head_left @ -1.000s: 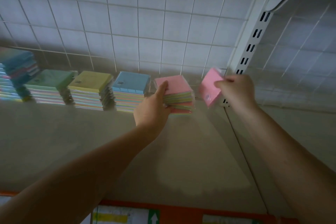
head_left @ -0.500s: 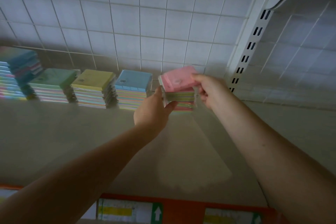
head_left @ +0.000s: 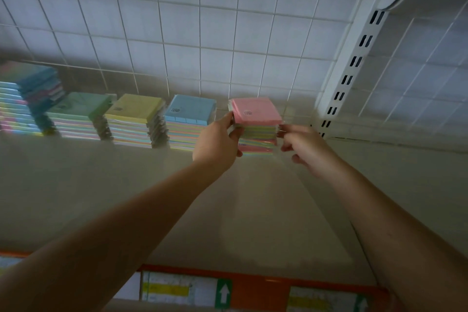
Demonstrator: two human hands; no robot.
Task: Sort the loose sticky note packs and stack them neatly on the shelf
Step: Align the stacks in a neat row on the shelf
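A row of sticky note stacks stands at the back of the beige shelf (head_left: 228,210). The rightmost stack (head_left: 257,138) carries a pink pack (head_left: 255,110) on top. My left hand (head_left: 219,140) presses against the stack's left side, thumb up at the pink pack's edge. My right hand (head_left: 305,148) touches the stack's right side with its fingertips, fingers loosely curled and holding nothing. To the left stand a blue-topped stack (head_left: 191,120), a yellow-topped stack (head_left: 135,119), a green-topped stack (head_left: 78,115) and a taller mixed stack (head_left: 25,101).
A white wire grid (head_left: 202,33) backs the shelf. A white slotted upright (head_left: 354,63) rises just right of the pink-topped stack. An orange price strip (head_left: 253,286) with labels runs along the shelf's front edge. Bare shelf lies in front of the stacks.
My right hand carried the pink pack leftward, laid it on the rightmost stack and let go; it now rests at the stack's right side. My left hand stayed against the left side.
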